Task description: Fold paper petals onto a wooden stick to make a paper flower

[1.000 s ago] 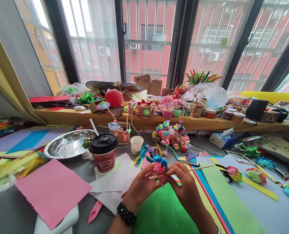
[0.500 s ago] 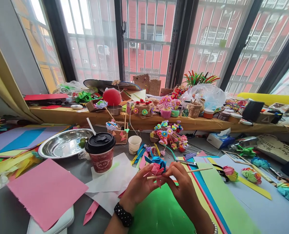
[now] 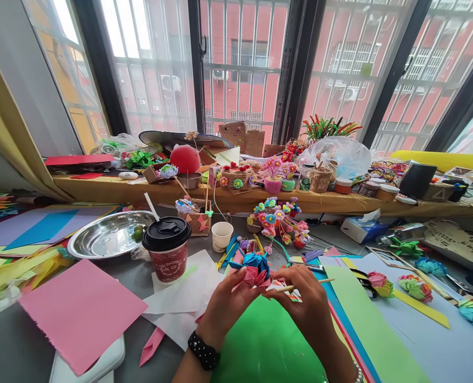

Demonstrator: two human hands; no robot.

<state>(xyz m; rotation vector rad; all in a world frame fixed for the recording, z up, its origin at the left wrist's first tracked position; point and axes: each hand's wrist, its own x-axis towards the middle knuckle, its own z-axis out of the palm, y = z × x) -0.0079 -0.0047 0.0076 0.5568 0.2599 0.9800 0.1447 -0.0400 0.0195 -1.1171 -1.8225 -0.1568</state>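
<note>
A folded paper flower [image 3: 255,264], blue on top with pink petals below, is pinched in the fingers of my left hand [image 3: 225,302]. My right hand [image 3: 307,299] holds a thin wooden stick [image 3: 328,280] that lies across its fingers. One end of the stick points at the flower's lower right side, and the other sticks out past my knuckles. Whether its tip touches the paper is hard to make out. Both hands are over a shiny green surface [image 3: 266,340]. A folded pink paper piece [image 3: 152,346] lies left of my left wrist.
A lidded cup with a straw [image 3: 166,255] and a metal plate [image 3: 96,239] stand on the left, behind a pink sheet [image 3: 82,316]. A paper cup [image 3: 222,236] is beyond my hands. Coloured sheets [image 3: 372,319] and finished paper flowers [image 3: 415,287] lie to the right.
The stick earlier ran beneath the flower; now its near end shows at the flower's right, and less of it sticks out beyond my right hand. The flower has turned slightly.
</note>
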